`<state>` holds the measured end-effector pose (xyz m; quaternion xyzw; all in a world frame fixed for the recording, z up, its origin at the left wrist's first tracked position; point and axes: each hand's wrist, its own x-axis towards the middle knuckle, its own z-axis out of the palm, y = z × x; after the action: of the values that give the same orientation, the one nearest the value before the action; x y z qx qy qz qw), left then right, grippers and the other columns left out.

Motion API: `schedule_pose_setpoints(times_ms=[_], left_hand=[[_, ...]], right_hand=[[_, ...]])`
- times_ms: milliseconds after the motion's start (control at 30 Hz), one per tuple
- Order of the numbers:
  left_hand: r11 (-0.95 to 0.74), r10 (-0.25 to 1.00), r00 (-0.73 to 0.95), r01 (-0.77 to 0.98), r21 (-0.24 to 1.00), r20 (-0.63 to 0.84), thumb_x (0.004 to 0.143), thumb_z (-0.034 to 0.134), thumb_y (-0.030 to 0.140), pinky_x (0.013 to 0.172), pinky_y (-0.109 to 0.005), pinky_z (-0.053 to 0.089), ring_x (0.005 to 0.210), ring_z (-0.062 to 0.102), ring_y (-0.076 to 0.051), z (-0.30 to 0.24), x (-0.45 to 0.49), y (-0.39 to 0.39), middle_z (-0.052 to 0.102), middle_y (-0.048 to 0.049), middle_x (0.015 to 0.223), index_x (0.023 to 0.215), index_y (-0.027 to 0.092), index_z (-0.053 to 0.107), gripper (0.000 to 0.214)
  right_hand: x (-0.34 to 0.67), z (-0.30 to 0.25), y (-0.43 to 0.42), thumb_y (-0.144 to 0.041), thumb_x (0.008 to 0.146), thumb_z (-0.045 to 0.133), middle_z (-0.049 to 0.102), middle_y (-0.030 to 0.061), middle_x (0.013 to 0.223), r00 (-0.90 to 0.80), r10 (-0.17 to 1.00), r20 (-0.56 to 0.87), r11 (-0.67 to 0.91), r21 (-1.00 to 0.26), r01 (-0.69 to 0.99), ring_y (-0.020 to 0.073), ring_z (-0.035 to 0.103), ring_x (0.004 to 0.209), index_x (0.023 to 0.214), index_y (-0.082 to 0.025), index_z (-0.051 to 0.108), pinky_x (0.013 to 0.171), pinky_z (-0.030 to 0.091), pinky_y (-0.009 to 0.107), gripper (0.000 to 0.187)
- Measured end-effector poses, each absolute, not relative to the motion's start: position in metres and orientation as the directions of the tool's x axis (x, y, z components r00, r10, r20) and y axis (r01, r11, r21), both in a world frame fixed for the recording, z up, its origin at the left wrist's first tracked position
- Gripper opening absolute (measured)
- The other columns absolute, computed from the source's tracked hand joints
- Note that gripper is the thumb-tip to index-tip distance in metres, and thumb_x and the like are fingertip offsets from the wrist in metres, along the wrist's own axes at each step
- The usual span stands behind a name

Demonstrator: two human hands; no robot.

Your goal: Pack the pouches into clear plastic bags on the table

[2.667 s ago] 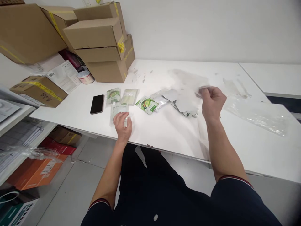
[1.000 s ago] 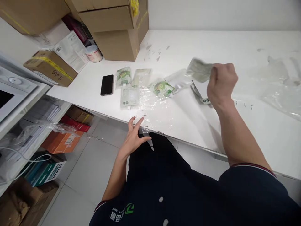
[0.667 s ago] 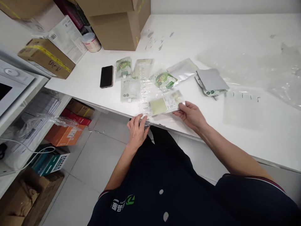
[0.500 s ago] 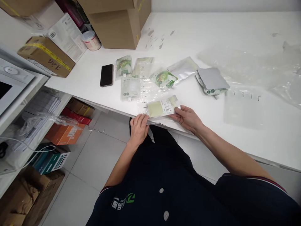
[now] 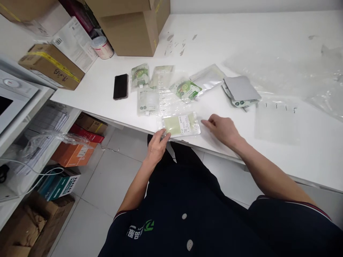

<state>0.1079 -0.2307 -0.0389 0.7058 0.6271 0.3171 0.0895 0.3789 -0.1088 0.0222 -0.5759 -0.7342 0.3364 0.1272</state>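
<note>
A flat pale green pouch (image 5: 180, 125) with a white label lies at the table's front edge, on top of a clear plastic sleeve sheet (image 5: 164, 101). The fingers of my left hand (image 5: 157, 143) are closed on its near left corner, where the sheet's edge also lies. My right hand (image 5: 226, 132) is just right of the pouch, apart from it and holding nothing, thumb stretched out and the other fingers loosely bent. Behind are a kiwi-print pouch (image 5: 187, 90), a silver pouch (image 5: 209, 79), and spouted pouches (image 5: 140, 75) on the left.
A black phone (image 5: 120, 86) lies left of the pouches. To the right are a stack of silver-backed pouches (image 5: 242, 89), a clear sleeve sheet (image 5: 277, 123) and crumpled clear film (image 5: 284, 73). Cardboard boxes (image 5: 128, 34) and a tub (image 5: 102, 47) stand at the back left.
My right hand has let go of the green pouch and drawn off to the right. The pouch now lies flatter and slightly further left, its left corner at my left hand.
</note>
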Motion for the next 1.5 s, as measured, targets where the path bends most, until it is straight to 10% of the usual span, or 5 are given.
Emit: schedule_pose_setpoints(times_ms=[267,467,800,1167,1500], left_hand=[[-0.354,0.861,0.115,0.835,0.422,0.495,0.099,0.046,0.019,0.100,-0.043,0.054,0.111,0.066,-0.020,-0.023,0.106,-0.233,0.072,-0.0085,0.119,0.112,0.022,0.071,0.028],[-0.405,0.824,0.129,0.815,0.415,0.552,0.098,0.046,0.017,0.092,-0.040,0.056,0.096,0.070,-0.018,0.002,0.107,-0.233,0.077,-0.0052,0.103,0.105,0.022,0.072,0.027],[-0.475,0.827,0.162,0.713,0.516,0.538,0.091,0.062,0.025,0.096,-0.044,0.055,0.108,0.068,-0.022,0.006,0.085,-0.215,0.076,-0.0064,0.109,0.103,0.023,0.073,0.016],[-0.096,0.919,-0.297,0.467,0.879,0.259,0.089,0.062,0.044,0.072,-0.026,0.048,0.076,0.063,-0.015,0.017,0.101,-0.148,0.070,-0.0012,0.078,0.087,0.019,0.074,0.028],[0.159,0.952,-0.291,0.729,0.665,0.091,0.092,0.057,0.025,0.076,-0.033,0.042,0.069,0.058,-0.022,-0.002,0.115,-0.094,0.054,0.0008,0.059,0.119,0.018,0.062,0.029]], right_hand=[[0.398,0.010,-0.106,-0.045,0.081,0.072,0.026,0.0026,0.164,-0.798,0.603,0.011,0.654,-0.578,0.487,0.0343,0.022,0.151,0.151,-0.037,0.037,0.116,0.034,0.060,0.079],[0.374,-0.016,-0.108,-0.023,0.090,0.051,0.065,0.0116,0.127,-0.684,0.680,0.266,0.675,-0.590,0.442,0.0283,0.062,0.117,0.115,-0.026,0.068,0.091,0.057,0.050,0.031],[0.374,-0.011,-0.104,-0.022,0.093,0.045,0.072,0.0087,0.115,-0.693,0.631,0.349,0.701,-0.640,0.315,0.0255,0.067,0.111,0.106,-0.027,0.074,0.090,0.060,0.047,0.032],[0.363,0.004,-0.079,-0.052,0.089,0.058,0.072,0.0035,0.080,-0.428,0.901,0.066,0.316,-0.777,0.545,0.0219,0.066,0.073,0.082,-0.024,0.069,0.064,0.051,0.034,0.030],[0.340,0.008,-0.061,-0.051,0.093,0.050,0.066,0.0089,0.078,-0.280,0.952,-0.121,0.202,-0.437,0.876,0.0247,0.060,0.068,0.086,-0.021,0.058,0.059,0.045,0.037,0.032]])
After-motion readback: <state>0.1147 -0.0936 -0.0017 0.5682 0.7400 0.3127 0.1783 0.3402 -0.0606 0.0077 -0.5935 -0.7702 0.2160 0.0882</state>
